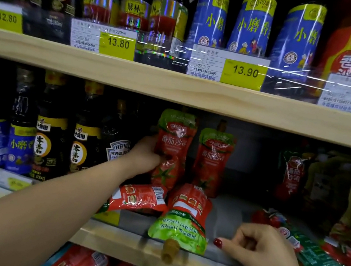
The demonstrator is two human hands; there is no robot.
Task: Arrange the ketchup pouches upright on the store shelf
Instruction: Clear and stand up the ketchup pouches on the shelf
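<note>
Gripping an upright ketchup pouch (pixel 173 148) by its near edge, the left hand (pixel 142 156) steadies it toward the back of the shelf (pixel 119 243). A second standing pouch (pixel 211 160) is just beside it, on the side away from that hand.

The right hand (pixel 262 247) rests at the shelf's front edge with its fingers curled in and thumb out, holding nothing.

The next move probably turns on the fallen pouch (pixel 186 216). It lies flat just to the thumb side of the right hand, between the two hands. Its long axis runs front to back, with the cap (pixel 169 251) poking out over the shelf edge and the base toward the standing pair. The right hand is plainly nearer, and the left is occupied. Standing this pouch would mean swinging the cap end up and away.

A crosswise pouch (pixel 140 199) lies flat below the left hand, beside the forearm, its long axis running side to side. More flat pouches (pixel 322 264) lie beyond the right hand, on its outer side.
</note>
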